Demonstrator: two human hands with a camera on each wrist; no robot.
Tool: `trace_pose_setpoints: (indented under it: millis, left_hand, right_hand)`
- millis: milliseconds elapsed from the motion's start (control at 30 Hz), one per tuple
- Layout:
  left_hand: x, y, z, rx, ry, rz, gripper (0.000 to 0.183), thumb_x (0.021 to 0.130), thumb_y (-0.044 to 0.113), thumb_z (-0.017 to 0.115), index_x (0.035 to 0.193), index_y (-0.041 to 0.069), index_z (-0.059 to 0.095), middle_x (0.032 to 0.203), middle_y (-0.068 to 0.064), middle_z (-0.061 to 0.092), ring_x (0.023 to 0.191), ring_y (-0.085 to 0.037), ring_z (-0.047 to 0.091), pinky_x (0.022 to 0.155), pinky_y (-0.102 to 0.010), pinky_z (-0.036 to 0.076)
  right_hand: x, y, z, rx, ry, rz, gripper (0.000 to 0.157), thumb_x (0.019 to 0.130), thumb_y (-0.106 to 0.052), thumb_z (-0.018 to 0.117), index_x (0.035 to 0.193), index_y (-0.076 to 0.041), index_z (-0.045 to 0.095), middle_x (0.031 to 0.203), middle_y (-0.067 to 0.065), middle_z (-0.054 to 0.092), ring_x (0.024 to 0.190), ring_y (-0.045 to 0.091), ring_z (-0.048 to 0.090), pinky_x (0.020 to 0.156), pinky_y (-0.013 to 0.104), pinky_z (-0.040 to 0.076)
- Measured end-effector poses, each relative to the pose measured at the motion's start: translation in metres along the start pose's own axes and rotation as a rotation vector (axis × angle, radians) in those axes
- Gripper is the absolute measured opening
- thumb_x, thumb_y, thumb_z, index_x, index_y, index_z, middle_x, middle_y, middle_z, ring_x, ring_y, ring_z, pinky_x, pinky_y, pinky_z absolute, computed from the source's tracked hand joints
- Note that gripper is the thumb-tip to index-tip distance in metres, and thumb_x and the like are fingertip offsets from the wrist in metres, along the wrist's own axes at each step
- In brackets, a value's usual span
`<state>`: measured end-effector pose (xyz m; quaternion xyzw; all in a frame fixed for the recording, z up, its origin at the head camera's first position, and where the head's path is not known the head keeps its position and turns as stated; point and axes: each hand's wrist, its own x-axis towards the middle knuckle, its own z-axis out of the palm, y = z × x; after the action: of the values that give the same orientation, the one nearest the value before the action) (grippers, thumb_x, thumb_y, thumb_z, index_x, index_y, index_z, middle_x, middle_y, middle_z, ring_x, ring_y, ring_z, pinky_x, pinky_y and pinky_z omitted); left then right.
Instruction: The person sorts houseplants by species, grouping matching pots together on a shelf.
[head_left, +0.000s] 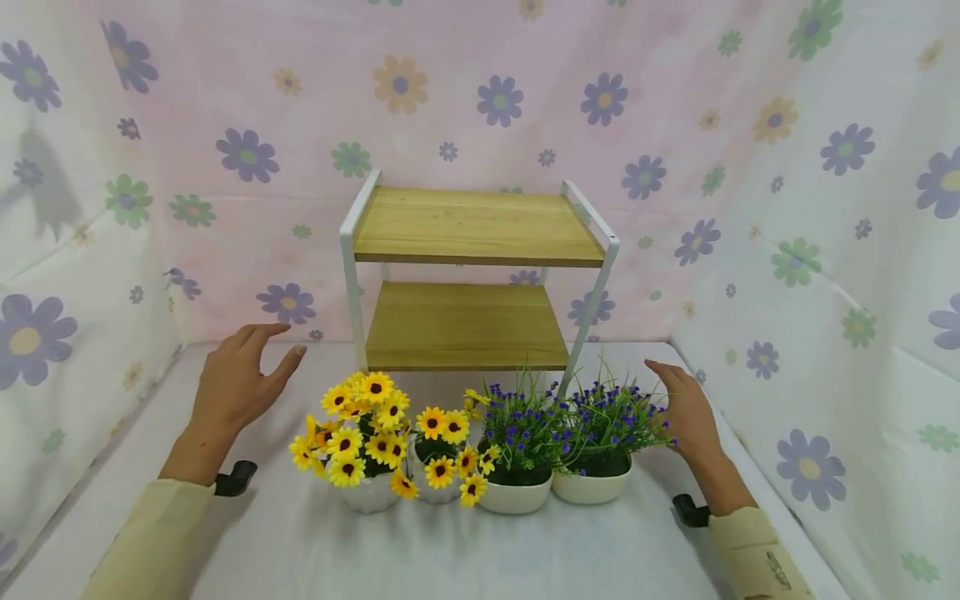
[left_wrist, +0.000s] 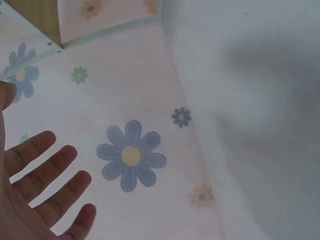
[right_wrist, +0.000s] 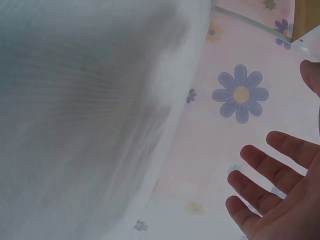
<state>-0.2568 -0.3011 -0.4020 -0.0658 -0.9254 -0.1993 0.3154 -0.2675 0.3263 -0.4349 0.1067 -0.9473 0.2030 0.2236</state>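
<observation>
Only in head view: potted flowers [head_left: 489, 457]

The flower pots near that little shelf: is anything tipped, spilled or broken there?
Nothing stands out: the two yellow-flowered pots and two purple-flowered pots stand upright in front of the shelf, with no spill or breakage visible.

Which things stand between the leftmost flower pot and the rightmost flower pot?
In the head view, two: another pot of yellow flowers and a pot of purple flowers.
</observation>
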Motion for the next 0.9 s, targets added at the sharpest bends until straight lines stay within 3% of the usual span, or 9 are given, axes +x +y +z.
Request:
trace_pose_setpoints:
  millis: [300, 567, 733, 833, 900]
  left_hand:
    - [0.008, 0.018, -0.003, -0.092, 0.062, 0.091, 0.039, 0.094, 0.034, 0.069, 0.126, 0.010, 0.066, 0.120, -0.016, 0.066, 0.107, -0.042, 0.061, 0.089, -0.062, 0.047]
    - [0.014, 0.036, -0.006, -0.256, 0.057, 0.159, 0.034, 0.095, 0.028, 0.069, 0.125, 0.010, 0.066, 0.118, -0.011, 0.068, 0.115, -0.035, 0.059, 0.096, -0.059, 0.044]
    - [0.015, 0.048, -0.008, -0.307, 0.033, 0.170, 0.032, 0.096, 0.027, 0.068, 0.124, 0.011, 0.066, 0.119, -0.007, 0.069, 0.115, -0.030, 0.060, 0.097, -0.059, 0.046]
    - [0.016, 0.054, -0.009, -0.341, 0.026, 0.199, 0.030, 0.096, 0.022, 0.069, 0.124, 0.012, 0.067, 0.119, -0.003, 0.069, 0.113, -0.024, 0.062, 0.099, -0.047, 0.048]
    - [0.017, 0.058, -0.009, -0.371, 0.023, 0.231, 0.029, 0.095, 0.018, 0.070, 0.123, 0.013, 0.068, 0.119, -0.001, 0.070, 0.112, -0.021, 0.062, 0.101, -0.034, 0.047]
  right_hand:
    - [-0.005, -0.007, -0.003, 0.019, 0.012, -0.011, 0.083, 0.062, 0.023, 0.061, 0.139, -0.007, 0.054, 0.130, 0.018, 0.058, 0.109, 0.043, 0.059, 0.079, 0.056, 0.052]
    - [-0.006, -0.010, -0.004, 0.073, -0.003, -0.045, 0.078, 0.064, 0.024, 0.057, 0.137, -0.005, 0.056, 0.126, 0.016, 0.060, 0.113, 0.040, 0.057, 0.080, 0.057, 0.052]
    - [-0.004, -0.011, -0.004, 0.120, -0.003, -0.091, 0.077, 0.065, 0.024, 0.056, 0.136, -0.005, 0.056, 0.123, 0.016, 0.062, 0.111, 0.038, 0.058, 0.087, 0.061, 0.050]
    - [-0.004, -0.009, -0.006, 0.161, -0.040, -0.128, 0.078, 0.066, 0.024, 0.058, 0.138, -0.006, 0.055, 0.125, 0.017, 0.061, 0.111, 0.040, 0.059, 0.088, 0.063, 0.049]
    - [-0.005, -0.006, -0.008, 0.197, -0.080, -0.154, 0.072, 0.074, 0.018, 0.066, 0.140, -0.007, 0.053, 0.129, 0.017, 0.059, 0.112, 0.040, 0.059, 0.088, 0.063, 0.050]
